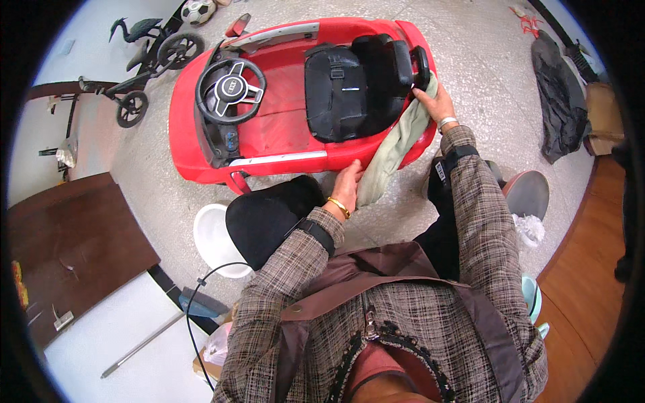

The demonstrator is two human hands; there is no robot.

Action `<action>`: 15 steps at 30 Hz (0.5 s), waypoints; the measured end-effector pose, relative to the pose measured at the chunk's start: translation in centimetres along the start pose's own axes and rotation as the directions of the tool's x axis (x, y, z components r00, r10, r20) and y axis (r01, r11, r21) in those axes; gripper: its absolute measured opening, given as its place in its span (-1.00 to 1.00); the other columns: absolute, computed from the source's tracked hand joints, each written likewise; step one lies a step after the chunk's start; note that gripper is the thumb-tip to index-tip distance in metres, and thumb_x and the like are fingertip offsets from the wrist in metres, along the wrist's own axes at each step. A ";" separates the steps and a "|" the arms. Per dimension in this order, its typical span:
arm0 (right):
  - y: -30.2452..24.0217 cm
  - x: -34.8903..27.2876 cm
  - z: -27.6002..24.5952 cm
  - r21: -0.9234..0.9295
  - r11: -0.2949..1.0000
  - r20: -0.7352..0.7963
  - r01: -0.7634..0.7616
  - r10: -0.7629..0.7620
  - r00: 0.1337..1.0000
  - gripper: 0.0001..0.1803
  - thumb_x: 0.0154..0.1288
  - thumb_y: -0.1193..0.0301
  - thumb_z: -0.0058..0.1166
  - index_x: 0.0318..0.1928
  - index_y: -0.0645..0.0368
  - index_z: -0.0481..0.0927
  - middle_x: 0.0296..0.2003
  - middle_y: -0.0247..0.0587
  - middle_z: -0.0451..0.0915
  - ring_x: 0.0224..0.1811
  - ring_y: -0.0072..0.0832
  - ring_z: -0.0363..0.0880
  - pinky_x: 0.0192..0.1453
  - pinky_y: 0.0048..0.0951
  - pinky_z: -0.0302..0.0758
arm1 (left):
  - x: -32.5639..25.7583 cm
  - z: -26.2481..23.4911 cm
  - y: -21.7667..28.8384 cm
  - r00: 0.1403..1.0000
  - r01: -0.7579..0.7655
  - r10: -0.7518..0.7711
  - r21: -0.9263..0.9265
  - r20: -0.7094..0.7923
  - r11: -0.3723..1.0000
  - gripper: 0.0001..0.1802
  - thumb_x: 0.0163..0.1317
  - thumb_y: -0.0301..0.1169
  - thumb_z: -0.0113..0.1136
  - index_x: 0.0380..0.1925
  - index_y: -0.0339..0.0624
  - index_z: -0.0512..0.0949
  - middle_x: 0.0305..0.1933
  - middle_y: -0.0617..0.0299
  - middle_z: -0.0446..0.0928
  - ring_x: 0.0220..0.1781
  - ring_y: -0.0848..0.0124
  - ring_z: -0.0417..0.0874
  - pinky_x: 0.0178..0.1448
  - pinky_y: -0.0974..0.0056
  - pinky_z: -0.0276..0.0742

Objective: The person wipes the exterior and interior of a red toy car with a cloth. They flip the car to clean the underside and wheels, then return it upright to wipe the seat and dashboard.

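Observation:
A red ride-on toy car (pixel 279 159) stands in front of me, with a black seat (pixel 336 94) and a black steering wheel (pixel 199 94). Over its right end lies a long pale green cloth (pixel 396 144), slanting down toward me. My right hand (pixel 440 106) grips the cloth's upper part beside the seat back, fingers against the car. Low at the car's near side, my left hand (pixel 347 188) is closed at the cloth's lower edge; its fingertips are partly hidden.
A white basin (pixel 209 232) sits by my left knee. Beside my right leg are a pinkish-grey basin (pixel 528 195) and a pale green container (pixel 532 299). A small bike (pixel 134 101), a football (pixel 198 11) and a dark bag (pixel 559 97) are farther off.

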State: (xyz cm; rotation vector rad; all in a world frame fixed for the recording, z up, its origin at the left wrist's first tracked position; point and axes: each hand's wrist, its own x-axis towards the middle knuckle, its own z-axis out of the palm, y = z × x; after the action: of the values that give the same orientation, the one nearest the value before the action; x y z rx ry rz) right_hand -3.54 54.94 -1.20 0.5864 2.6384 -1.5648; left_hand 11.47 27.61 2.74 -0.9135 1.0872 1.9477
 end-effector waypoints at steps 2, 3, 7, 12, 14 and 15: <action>-0.5 0.1 0.0 -0.064 0.998 -0.053 0.025 -0.028 0.998 -0.23 -0.03 0.01 0.35 0.16 0.14 0.47 -0.03 0.09 0.60 0.07 -0.12 0.57 0.15 -0.25 0.44 | 0.7 -1.8 0.0 0.978 -0.096 0.073 -0.109 -0.195 0.989 -0.09 0.27 0.06 0.09 0.31 -0.44 -0.01 0.26 -0.24 0.26 0.20 0.11 0.42 0.24 0.10 0.38; -0.7 0.0 0.1 -0.074 0.997 -0.072 0.017 -0.022 0.997 -0.24 -0.04 -0.02 0.35 0.11 0.18 0.49 -0.03 0.11 0.60 0.06 -0.10 0.57 0.14 -0.24 0.44 | 1.2 -2.6 0.3 0.962 -0.100 0.058 -0.147 -0.268 0.984 -0.10 0.29 0.05 0.06 0.31 -0.44 -0.03 0.23 -0.25 0.30 0.20 0.10 0.43 0.24 0.09 0.39; -1.5 0.0 0.5 -0.179 0.983 -0.128 0.044 -0.067 0.990 -0.22 -0.04 -0.08 0.32 0.06 0.25 0.49 -0.06 0.16 0.60 0.05 -0.03 0.56 0.13 -0.21 0.45 | 1.6 -3.6 2.5 0.992 -0.021 -0.004 -0.198 -0.125 0.980 -0.38 0.36 -0.02 -0.04 0.13 -0.39 0.35 0.12 -0.09 0.49 0.13 0.17 0.52 0.21 0.13 0.43; -2.1 -0.2 0.2 -0.260 0.965 -0.117 0.007 -0.039 0.992 -0.21 -0.03 -0.09 0.31 0.04 0.28 0.48 -0.08 0.22 0.59 0.03 0.04 0.56 0.11 -0.17 0.46 | -1.3 -0.8 5.7 0.941 0.078 -0.120 0.144 0.316 0.986 -0.62 0.37 -0.25 0.02 0.00 -0.32 0.51 -0.01 0.12 0.60 0.03 0.33 0.61 0.16 0.24 0.49; -2.8 -1.0 -0.1 -0.270 0.962 -0.145 -0.046 0.006 0.989 -0.25 0.00 -0.06 0.30 0.01 0.30 0.49 -0.10 0.22 0.59 -0.01 0.05 0.57 0.08 -0.15 0.47 | -1.9 0.7 7.4 0.933 -0.119 0.043 0.196 0.356 0.973 -0.69 0.35 -0.34 0.06 0.00 -0.30 0.51 -0.03 0.15 0.60 -0.03 0.37 0.63 0.11 0.27 0.53; -3.3 -1.8 -0.2 -0.281 0.955 -0.179 -0.092 0.042 0.983 -0.29 0.01 -0.05 0.29 -0.01 0.30 0.51 -0.12 0.21 0.60 -0.03 0.04 0.58 0.06 -0.15 0.48 | -2.2 1.5 7.9 0.909 -0.219 0.185 0.050 0.374 0.975 -0.72 0.32 -0.43 0.09 0.00 -0.29 0.50 -0.06 0.16 0.60 -0.07 0.37 0.64 0.02 0.27 0.59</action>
State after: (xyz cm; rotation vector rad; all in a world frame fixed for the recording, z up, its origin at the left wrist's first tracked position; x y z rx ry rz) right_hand -2.93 53.16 2.06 0.8118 2.8610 -1.1270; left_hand 5.62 25.31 8.19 -0.3715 1.0666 2.1094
